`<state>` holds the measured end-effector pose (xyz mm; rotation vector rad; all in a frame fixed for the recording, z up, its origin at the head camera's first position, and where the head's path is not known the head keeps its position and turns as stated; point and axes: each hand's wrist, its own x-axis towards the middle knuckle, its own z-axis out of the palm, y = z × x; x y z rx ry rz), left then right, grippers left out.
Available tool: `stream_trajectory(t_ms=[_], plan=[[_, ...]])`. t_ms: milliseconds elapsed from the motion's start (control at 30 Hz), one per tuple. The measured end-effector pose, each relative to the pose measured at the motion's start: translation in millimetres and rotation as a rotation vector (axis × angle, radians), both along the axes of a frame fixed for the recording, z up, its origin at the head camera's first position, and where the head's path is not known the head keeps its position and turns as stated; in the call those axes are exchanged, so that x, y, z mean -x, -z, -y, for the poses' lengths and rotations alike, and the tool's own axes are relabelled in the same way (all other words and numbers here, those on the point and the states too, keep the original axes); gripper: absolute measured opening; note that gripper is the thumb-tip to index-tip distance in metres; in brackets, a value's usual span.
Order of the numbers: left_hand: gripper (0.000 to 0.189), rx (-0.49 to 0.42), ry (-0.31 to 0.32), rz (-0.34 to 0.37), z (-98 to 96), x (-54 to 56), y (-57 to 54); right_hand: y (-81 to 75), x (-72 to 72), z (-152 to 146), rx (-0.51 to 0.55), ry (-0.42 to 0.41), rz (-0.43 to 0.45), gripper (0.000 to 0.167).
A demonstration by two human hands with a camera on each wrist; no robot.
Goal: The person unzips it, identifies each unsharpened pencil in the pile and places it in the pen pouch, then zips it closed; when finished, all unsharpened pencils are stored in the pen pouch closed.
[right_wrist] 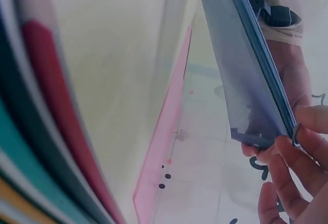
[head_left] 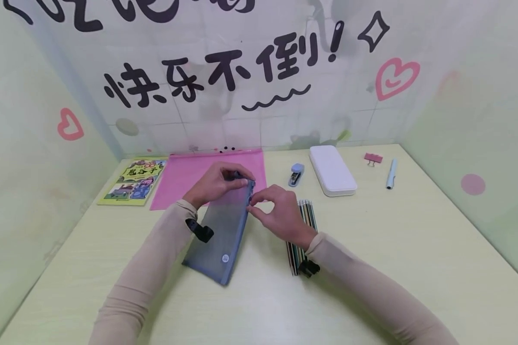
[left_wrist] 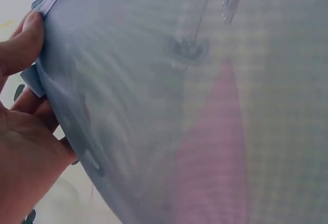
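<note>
A translucent grey-blue mesh zipper pouch (head_left: 220, 225) is held up at a tilt above the table, its lower end toward the person. My left hand (head_left: 220, 182) grips its far upper corner, thumb on the near face, as the left wrist view also shows on the pouch (left_wrist: 123, 101). On the zipper edge, just below that corner, my right hand (head_left: 280, 211) pinches the small zipper pull between thumb and fingers. In the right wrist view the right hand (right_wrist: 302, 167) meets the pouch edge. Beneath the right wrist lies a bundle of pencils (head_left: 292, 258), partly covered.
Behind the pouch lies a pink file bag (head_left: 177, 182), with a comic-covered book (head_left: 134, 179) to its left. Right of it are a blue stapler (head_left: 296, 175), a white case (head_left: 333, 171), a pink binder clip (head_left: 373, 157) and a light-blue pen (head_left: 391, 173). Printed walls enclose the table.
</note>
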<state>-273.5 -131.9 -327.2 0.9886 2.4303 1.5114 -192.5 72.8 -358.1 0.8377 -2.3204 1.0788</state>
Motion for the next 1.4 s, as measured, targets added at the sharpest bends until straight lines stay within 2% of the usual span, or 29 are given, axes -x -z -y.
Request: stream_trajectory(t_ms=[100, 267, 567, 800, 933, 1167, 1267, 1400], plan=[[0.016, -0.002, -0.046, -0.005, 2.5, 1.4, -4.3, -0.9, -2.5, -1.3, -0.028, -0.010, 0.007, 0.013], [0.016, 0.020, -0.088, 0.000, 8.6, 5.3, -8.1, -2.4, -7.4, -1.1, -0.048, -0.026, 0.030, 0.013], [0.018, -0.013, -0.199, 0.050, 20.5, 15.3, -5.1, -3.6, -23.5, 2.2, -0.110, -0.059, 0.081, 0.008], [0.021, -0.052, -0.278, 0.073, 31.5, 24.5, -2.4, -2.6, -35.6, 0.1, -0.144, -0.138, 0.086, 0.008], [0.021, -0.102, -0.325, 0.119, 40.8, 28.5, 0.8, -2.8, -45.5, -2.2, -0.145, -0.177, 0.094, 0.009], [0.024, -0.203, -0.392, 0.189, 58.8, 35.1, 9.3, -2.7, -60.6, -9.3, -0.138, -0.296, 0.047, 0.012], [0.026, -0.212, -0.417, 0.197, 63.0, 35.8, 12.8, -2.9, -62.5, -10.8, -0.123, -0.309, 0.005, 0.017], [0.031, -0.141, -0.444, 0.189, 62.0, 35.2, 17.7, -3.8, -60.9, -10.7, -0.075, -0.284, -0.027, 0.024]])
